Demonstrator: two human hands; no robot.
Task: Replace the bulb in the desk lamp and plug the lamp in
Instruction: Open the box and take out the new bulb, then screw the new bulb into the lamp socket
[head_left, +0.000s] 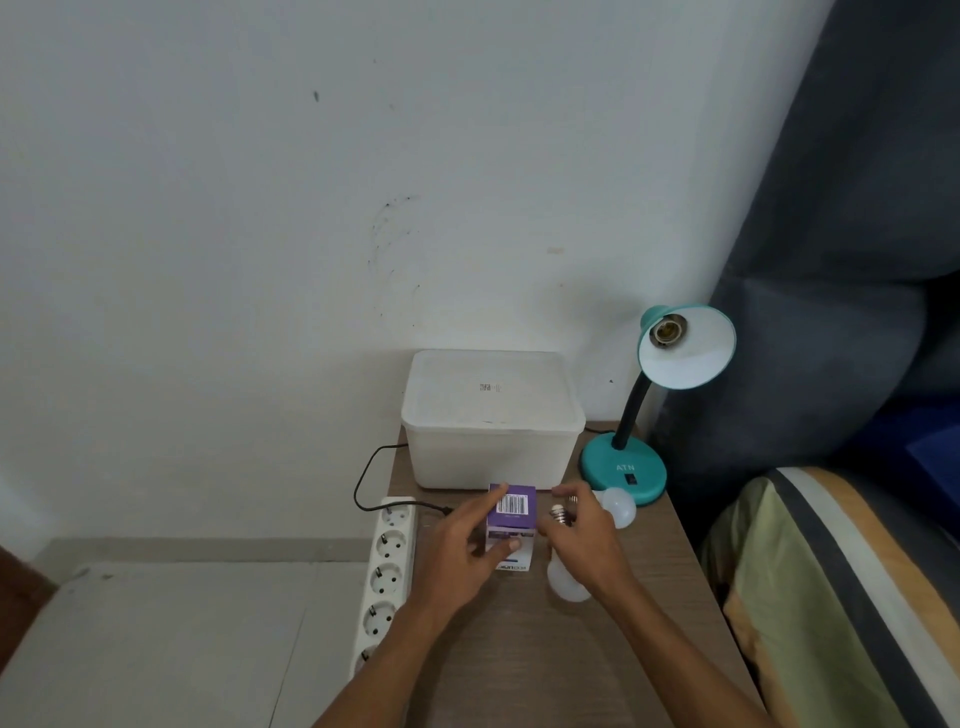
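My left hand (470, 540) grips the purple bulb box (511, 525), thumb on its near face and fingers over its far top edge. My right hand (582, 540) sits just right of the box, fingers curled over a bulb (566, 584) lying on the table (597, 649); whether it truly grips, I cannot tell. A second bulb (621, 506) lies beyond that hand, touching the lamp base (623, 470). The lamp socket (667, 331), up beyond my right hand, is bare. The plug (444, 510) lies loose beyond my left hand, beside the power strip (387, 566). My worry: two look-alike bulbs, so I could refit the dead one. Either could also roll off the table's right edge if nudged.
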